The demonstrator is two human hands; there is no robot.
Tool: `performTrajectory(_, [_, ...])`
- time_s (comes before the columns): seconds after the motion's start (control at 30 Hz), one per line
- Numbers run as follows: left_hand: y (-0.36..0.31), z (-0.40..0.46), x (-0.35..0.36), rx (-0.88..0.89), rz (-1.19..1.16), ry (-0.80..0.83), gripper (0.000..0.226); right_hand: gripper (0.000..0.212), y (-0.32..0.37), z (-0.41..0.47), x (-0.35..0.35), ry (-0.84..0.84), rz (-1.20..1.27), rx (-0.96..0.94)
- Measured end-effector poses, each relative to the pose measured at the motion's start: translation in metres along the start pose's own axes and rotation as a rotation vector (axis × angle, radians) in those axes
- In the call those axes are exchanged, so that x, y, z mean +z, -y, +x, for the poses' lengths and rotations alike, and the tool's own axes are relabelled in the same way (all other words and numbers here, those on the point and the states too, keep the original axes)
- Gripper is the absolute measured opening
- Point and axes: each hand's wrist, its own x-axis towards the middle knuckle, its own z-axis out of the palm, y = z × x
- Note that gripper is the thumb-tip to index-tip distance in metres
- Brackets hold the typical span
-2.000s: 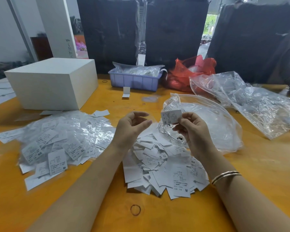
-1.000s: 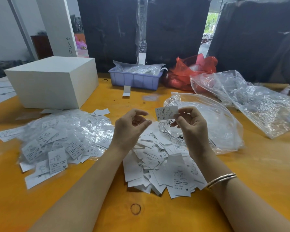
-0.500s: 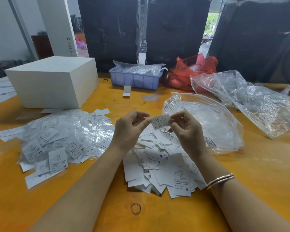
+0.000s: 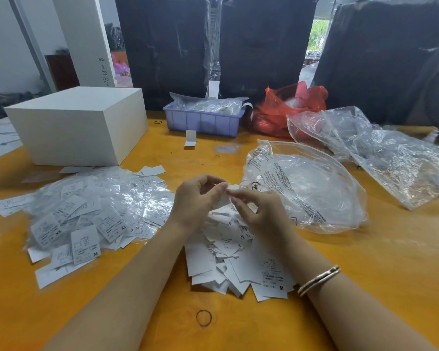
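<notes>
My left hand [image 4: 195, 198] and my right hand [image 4: 257, 211] meet above a pile of loose white paper size labels [image 4: 238, 259] on the orange table [image 4: 365, 274]. Both pinch one small white label [image 4: 230, 190] between fingertips; most of it is hidden by the fingers. To the left lies a heap of labels sealed in small clear bags [image 4: 86, 214], marked XS, XL, M. A large clear zip bag [image 4: 304, 191] lies just right of my hands.
A white box [image 4: 79, 125] stands at the back left. A lilac plastic tray [image 4: 203, 120], a red plastic bag [image 4: 289, 107] and crumpled clear bags [image 4: 380, 153] line the back. A rubber band [image 4: 203, 317] lies near the front edge.
My right hand lowered the label and brought it left to my left hand, whose fingertips now pinch it too. The piles have not moved.
</notes>
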Motion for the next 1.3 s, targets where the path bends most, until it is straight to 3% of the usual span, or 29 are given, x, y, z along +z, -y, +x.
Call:
performTrajectory(0.07, [-0.001, 0.002, -0.003, -0.027, 0.014, -0.067, 0.010, 0.023, -0.003, 0.003, -0.006, -0.011, -0.103, -0.053])
performTrajectory(0.13, [-0.002, 0.004, -0.009, -0.045, 0.062, -0.148, 0.011, 0.021, -0.011, 0.010, -0.019, -0.187, -0.143, -0.049])
performTrajectory(0.23, [-0.001, 0.008, -0.023, -0.079, 0.236, -0.232, 0.002, 0.021, -0.035, 0.013, -0.044, -0.406, -0.382, 0.160])
performTrajectory(0.4, [0.007, 0.008, -0.042, -0.131, 0.744, -0.317, 0.016, 0.037, -0.065, 0.008, -0.063, 0.005, -0.709, 0.654])
performTrajectory(0.5, [0.011, 0.007, -0.042, -0.159, 0.996, -0.311, 0.019, 0.032, -0.069, 0.009, -0.060, 0.106, -0.833, 0.646])
performTrajectory(0.6, [0.015, 0.004, -0.037, -0.094, 1.134, -0.293, 0.025, 0.026, -0.068, 0.009, -0.058, 0.052, -0.855, 0.638])
performTrajectory(0.83, [0.011, 0.000, -0.011, 0.139, 0.922, -0.135, 0.015, 0.016, -0.072, 0.009, -0.058, -0.152, -0.710, 0.550])
performTrajectory(1.07, [0.008, -0.010, 0.010, 0.211, 0.752, 0.108, 0.012, 0.032, -0.073, 0.018, -0.050, 0.137, -0.899, 0.585])
performTrajectory(1.2, [0.007, -0.012, 0.013, 0.214, 0.713, 0.162, 0.012, 0.025, -0.072, 0.017, -0.047, 0.010, -0.948, 0.547])
performTrajectory(1.3, [0.005, -0.012, 0.012, 0.225, 0.684, 0.140, 0.012, 0.012, -0.072, 0.013, -0.048, -0.158, -0.812, 0.518])
